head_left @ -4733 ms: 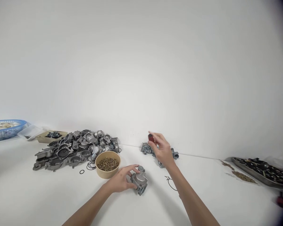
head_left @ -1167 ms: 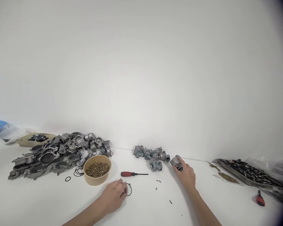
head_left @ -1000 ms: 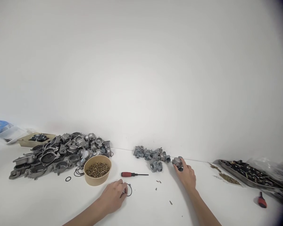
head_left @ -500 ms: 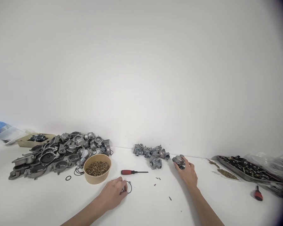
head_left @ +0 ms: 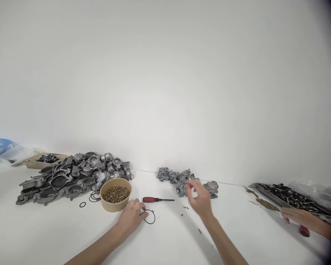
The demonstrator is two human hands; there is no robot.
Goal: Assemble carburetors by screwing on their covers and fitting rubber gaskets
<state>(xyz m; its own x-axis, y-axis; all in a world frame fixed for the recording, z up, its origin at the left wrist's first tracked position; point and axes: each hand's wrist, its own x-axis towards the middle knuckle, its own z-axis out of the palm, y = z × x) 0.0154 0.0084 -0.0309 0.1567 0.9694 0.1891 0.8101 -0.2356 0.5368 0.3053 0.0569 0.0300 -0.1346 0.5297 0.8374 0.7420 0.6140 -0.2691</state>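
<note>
My left hand rests low over the table beside the screw bowl, its thumb and fingertips closed at the edge of a thin black rubber gasket ring. Over the table on the right, my right hand has thumb and forefinger apart, with nothing seen between them. Its fingertips are close to a grey metal carburetor body at the front of a small group of carburetors. Just behind that hand sits another carburetor, partly covered by it. A red-handled screwdriver lies between my hands.
A bowl of brass-coloured screws stands before a heap of metal bowl-shaped parts. Loose screws lie near my right hand. At right, another person's hand is near a red-handled tool and a tray of dark parts.
My right hand has let go of the carburetor, leaving it on the table, and moved left towards the group. The left hand stays at the ring. Another person's hand has come in at right.
</note>
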